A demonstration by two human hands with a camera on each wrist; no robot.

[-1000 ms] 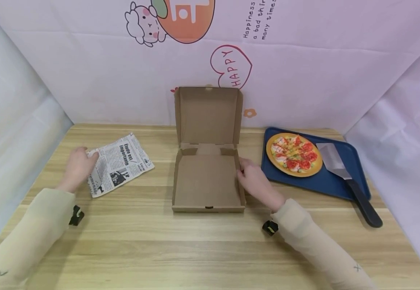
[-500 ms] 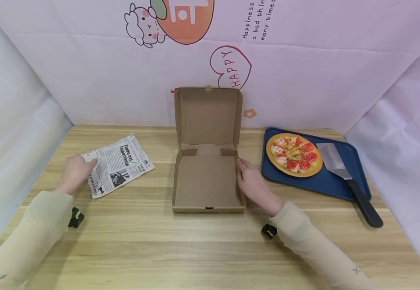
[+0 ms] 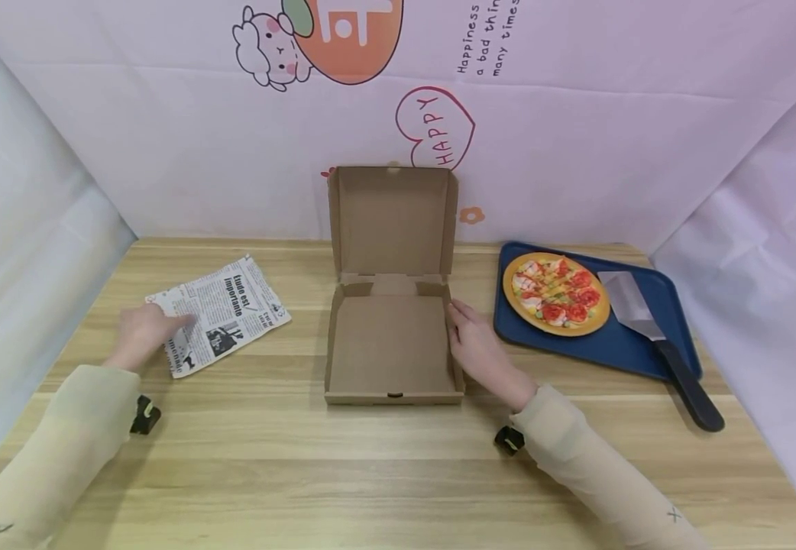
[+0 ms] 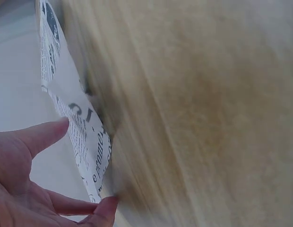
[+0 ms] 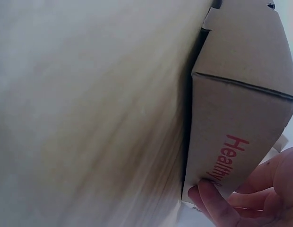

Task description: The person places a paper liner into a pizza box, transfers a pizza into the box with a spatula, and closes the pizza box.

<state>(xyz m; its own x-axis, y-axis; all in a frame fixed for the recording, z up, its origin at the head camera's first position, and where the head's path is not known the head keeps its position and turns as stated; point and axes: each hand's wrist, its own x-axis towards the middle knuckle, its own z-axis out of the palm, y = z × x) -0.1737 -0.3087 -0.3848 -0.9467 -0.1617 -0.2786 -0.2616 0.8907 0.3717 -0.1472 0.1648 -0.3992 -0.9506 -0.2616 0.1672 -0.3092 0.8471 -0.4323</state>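
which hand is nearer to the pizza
Right. The right hand is at the box, left of the pizza; the left hand is beyond the box, at the paper.

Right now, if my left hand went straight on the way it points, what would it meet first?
The white newsprint-patterned paper, right beside your left hand; beyond it, perhaps the open brown cardboard box, though depth is unclear.
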